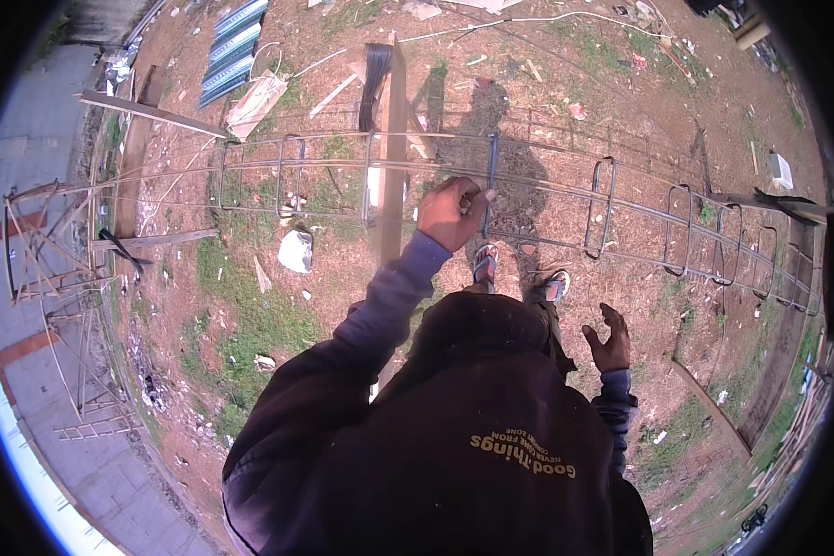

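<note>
A long cage of thin steel rebar (556, 189) runs left to right in front of me, with several rectangular stirrups around its bars. My left hand (452, 213) is closed at one upright stirrup (492, 167), thumb and fingers pinching its near side beside the long bars. Another stirrup (600, 208) stands farther right on the cage. My right hand (610, 340) is lifted near my right side, fingers apart and nothing in it, away from the cage. A bundle of black tie wire (374, 83) hangs over a wooden post (394, 120) beyond my left hand.
Wooden supports (157, 239) hold the cage at the left. A white lump (296, 251) lies on the littered ground below it. Blue corrugated sheets (233, 53) lie at the far left. A plank (712, 408) lies at right, and another rebar frame (51, 243) stands at left.
</note>
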The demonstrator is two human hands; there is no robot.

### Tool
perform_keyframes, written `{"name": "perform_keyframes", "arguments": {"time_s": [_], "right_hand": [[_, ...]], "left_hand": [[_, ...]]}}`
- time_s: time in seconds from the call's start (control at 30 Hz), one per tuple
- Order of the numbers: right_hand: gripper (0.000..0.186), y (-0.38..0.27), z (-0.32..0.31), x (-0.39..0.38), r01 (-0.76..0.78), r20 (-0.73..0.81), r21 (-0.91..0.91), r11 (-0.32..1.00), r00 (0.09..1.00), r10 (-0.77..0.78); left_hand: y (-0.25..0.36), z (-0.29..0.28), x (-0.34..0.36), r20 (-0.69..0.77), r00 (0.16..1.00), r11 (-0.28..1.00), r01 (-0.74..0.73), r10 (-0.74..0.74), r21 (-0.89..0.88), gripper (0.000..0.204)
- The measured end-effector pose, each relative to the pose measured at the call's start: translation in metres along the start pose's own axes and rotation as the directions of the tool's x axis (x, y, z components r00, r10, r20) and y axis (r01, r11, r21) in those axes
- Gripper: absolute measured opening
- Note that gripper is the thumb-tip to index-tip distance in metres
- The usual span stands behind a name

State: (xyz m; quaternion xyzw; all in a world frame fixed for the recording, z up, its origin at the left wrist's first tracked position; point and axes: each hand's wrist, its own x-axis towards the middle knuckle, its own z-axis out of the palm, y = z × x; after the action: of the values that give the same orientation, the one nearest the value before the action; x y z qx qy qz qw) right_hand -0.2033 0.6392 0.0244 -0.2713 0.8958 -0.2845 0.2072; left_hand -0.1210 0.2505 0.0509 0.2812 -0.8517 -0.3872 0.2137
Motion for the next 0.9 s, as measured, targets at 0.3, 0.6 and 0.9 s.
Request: {"name": "perform_keyframes", "arguments": {"time_s": [0.3,0.6,0.9], "right_hand": [[0.032,-0.136,-0.041,0.044,0.364,-0.165,0.022,0.931,0.92,-0.356],[0.037,-0.172,0.013,0.086,0.514,0.085,0.333,0.79,0.819,-0.568],[0.091,-0.252,-0.004,0.07,0.517,-0.037,0.768,0.378,0.625,-0.78]], "left_hand": [[-0.127,-0.169,-0.173,0.62,0.395,0.734,0.423,-0.678,0.532,0.062],[-0.022,-0.17,-0.182,0.242,0.922,0.817,0.12,-0.302,0.564,0.026],[0.17,-0.169,-0.02,0.301,0.929,0.977,-0.207,0.215,-0.057,0.02]]}}
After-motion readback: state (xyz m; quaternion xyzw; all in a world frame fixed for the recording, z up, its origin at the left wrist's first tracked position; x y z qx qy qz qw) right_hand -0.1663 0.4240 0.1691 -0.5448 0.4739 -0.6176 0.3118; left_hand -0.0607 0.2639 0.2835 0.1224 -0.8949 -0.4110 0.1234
